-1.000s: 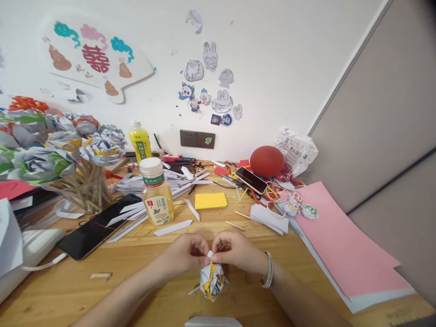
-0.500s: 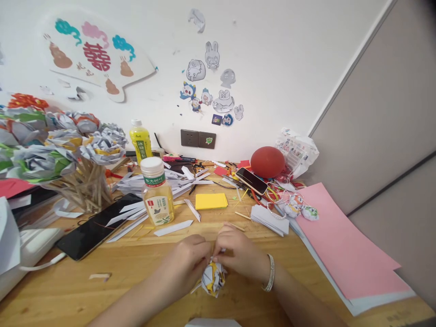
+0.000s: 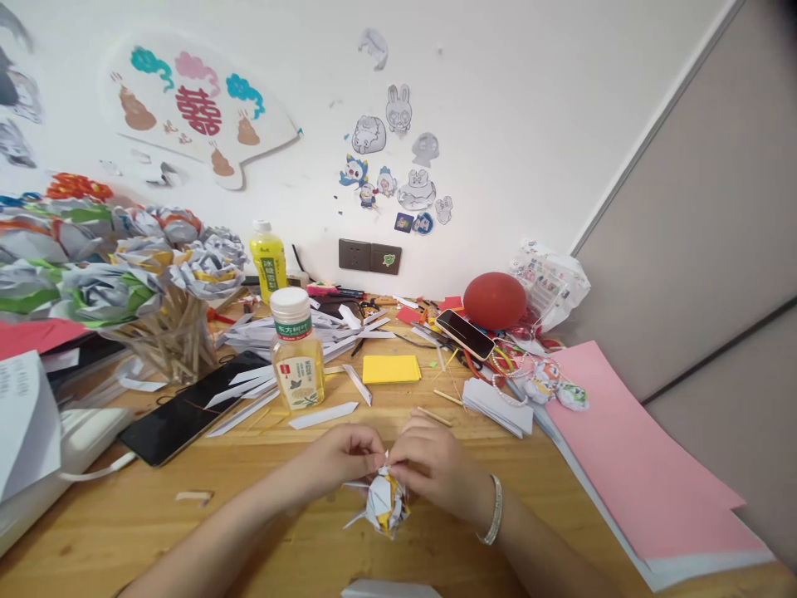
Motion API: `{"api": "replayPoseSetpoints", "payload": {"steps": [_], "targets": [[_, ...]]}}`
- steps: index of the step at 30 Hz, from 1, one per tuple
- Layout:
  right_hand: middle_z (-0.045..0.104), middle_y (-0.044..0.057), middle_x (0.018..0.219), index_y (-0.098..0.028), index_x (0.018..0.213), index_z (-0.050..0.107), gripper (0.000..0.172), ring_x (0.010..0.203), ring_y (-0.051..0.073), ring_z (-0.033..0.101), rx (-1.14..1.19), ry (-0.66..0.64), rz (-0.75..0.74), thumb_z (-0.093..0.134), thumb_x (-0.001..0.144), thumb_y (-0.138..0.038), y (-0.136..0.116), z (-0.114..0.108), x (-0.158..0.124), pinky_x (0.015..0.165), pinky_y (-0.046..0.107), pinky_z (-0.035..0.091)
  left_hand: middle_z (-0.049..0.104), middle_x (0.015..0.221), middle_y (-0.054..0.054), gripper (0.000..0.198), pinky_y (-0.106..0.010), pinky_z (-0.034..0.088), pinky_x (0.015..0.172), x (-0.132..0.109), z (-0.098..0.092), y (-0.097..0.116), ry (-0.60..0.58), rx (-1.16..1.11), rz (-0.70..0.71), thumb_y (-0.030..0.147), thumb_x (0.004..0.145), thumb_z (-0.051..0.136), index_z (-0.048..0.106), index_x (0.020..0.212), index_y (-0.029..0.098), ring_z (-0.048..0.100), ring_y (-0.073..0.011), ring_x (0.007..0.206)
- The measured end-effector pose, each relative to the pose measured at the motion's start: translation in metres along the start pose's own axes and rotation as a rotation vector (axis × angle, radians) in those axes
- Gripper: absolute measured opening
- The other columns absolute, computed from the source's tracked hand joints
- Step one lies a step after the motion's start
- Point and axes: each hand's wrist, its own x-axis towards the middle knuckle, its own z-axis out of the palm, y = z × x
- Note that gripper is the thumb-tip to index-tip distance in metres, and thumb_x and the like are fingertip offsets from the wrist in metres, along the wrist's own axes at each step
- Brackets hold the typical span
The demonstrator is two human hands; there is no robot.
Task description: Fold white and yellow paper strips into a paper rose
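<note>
A paper flower (image 3: 387,503) in white and yellow hangs head down between my hands, just above the wooden table. My left hand (image 3: 352,455) pinches at its narrow upper end, thumb and forefinger together. From the other side my right hand (image 3: 429,458), with a beaded bracelet (image 3: 495,511) at the wrist, closes its fingers on the same end. The fingertips hide exactly what part each one grips. Loose paper ends stick out to the left of the flower. A thin wooden stick (image 3: 434,416) lies just beyond my right hand.
A tea bottle (image 3: 297,353), yellow paper stack (image 3: 392,370) and white paper strips (image 3: 503,405) lie ahead. Left are a black phone (image 3: 187,415) and a container of paper flowers (image 3: 180,340). Pink sheets (image 3: 647,465) lie right, a red balloon (image 3: 496,301) behind.
My left hand has shifted slightly, its thumb and forefinger now showing at the flower's upper end. The flower has turned a little, showing more white paper. The camera view has moved slightly left.
</note>
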Motion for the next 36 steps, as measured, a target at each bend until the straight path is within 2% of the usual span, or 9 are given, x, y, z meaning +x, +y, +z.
{"api": "replayPoseSetpoints", "payload": {"steps": [4,9,11,13,16,24,29,34,36], "targets": [[0.065,0.001,0.072,-0.021,0.079,0.06,0.026,0.072,0.015,0.054,-0.141,0.0,-0.151,0.038,0.093,-0.022,-0.002,-0.001,-0.001,0.089,0.037,0.037,0.047,0.047,0.009,0.048,-0.02,0.035,0.047,0.0,0.001,-0.001,0.025,-0.009,-0.026,0.061,0.054,0.069,0.052,0.061,0.016,0.045,-0.0081,0.044],[0.063,0.003,0.066,-0.02,0.081,0.058,0.031,0.065,0.015,0.052,-0.281,0.002,-0.337,0.031,0.094,-0.012,-0.003,-0.001,-0.001,0.081,0.033,0.042,0.046,0.05,0.008,0.05,-0.019,0.032,0.045,0.001,0.002,-0.002,0.053,0.015,-0.014,0.063,0.055,0.067,0.049,0.062,0.017,0.043,-0.0082,0.045],[0.063,0.004,0.068,-0.018,0.082,0.058,0.029,0.066,0.016,0.051,-0.211,0.014,-0.289,0.032,0.094,-0.016,-0.003,0.0,0.0,0.073,0.03,0.044,0.045,0.05,0.008,0.05,-0.02,0.032,0.045,0.003,0.002,-0.004,0.07,0.051,0.009,0.064,0.056,0.065,0.049,0.062,0.017,0.043,-0.0085,0.046],[0.063,0.005,0.071,-0.017,0.085,0.059,0.025,0.068,0.016,0.052,-0.1,0.038,-0.131,0.036,0.094,-0.024,-0.002,0.001,0.0,0.066,0.029,0.044,0.045,0.05,0.008,0.05,-0.02,0.031,0.046,0.006,0.001,-0.005,0.09,0.098,0.04,0.065,0.057,0.063,0.049,0.062,0.017,0.042,-0.0088,0.047],[0.064,0.004,0.079,-0.018,0.091,0.061,0.02,0.075,0.016,0.054,0.006,0.033,0.035,0.042,0.093,-0.027,-0.003,0.003,0.0,0.067,0.029,0.044,0.046,0.051,0.007,0.048,-0.02,0.031,0.046,0.008,0.0,-0.007,0.133,0.16,0.087,0.064,0.06,0.06,0.05,0.061,0.017,0.041,-0.0093,0.048],[0.066,0.01,0.083,-0.014,0.099,0.059,0.022,0.078,0.02,0.055,-0.077,0.096,-0.212,0.04,0.087,-0.014,-0.014,0.006,-0.003,0.07,0.035,0.046,0.044,0.054,0.006,0.036,-0.02,0.029,0.049,0.005,0.0,-0.002,0.254,0.258,0.179,0.05,0.066,0.059,0.052,0.058,0.016,0.037,-0.0102,0.053],[0.065,0.007,0.092,-0.018,0.1,0.06,0.027,0.085,0.018,0.056,0.041,0.195,-0.003,0.035,0.093,-0.021,-0.013,0.003,-0.002,0.081,0.037,0.042,0.044,0.055,0.006,0.037,-0.019,0.029,0.048,0.003,0.0,-0.001,0.275,0.26,0.22,0.052,0.069,0.057,0.052,0.061,0.016,0.038,-0.0103,0.053],[0.058,0.009,0.111,-0.02,0.11,0.059,0.032,0.1,0.022,0.048,-0.012,0.138,-0.057,0.034,0.093,-0.031,-0.012,-0.003,-0.002,0.088,0.041,0.038,0.05,0.056,0.004,0.043,-0.02,0.034,0.049,0.004,-0.002,-0.002,0.268,0.074,0.257,0.058,0.066,0.061,0.053,0.063,0.016,0.044,-0.0112,0.053],[0.054,0.008,0.118,-0.023,0.114,0.057,0.032,0.107,0.024,0.045,0.005,0.175,0.005,0.034,0.093,-0.034,-0.011,-0.004,-0.004,0.093,0.043,0.034,0.05,0.056,0.004,0.044,-0.02,0.035,0.051,0.003,-0.003,0.0,0.274,0.012,0.271,0.058,0.065,0.064,0.054,0.063,0.015,0.045,-0.0108,0.053]]}}
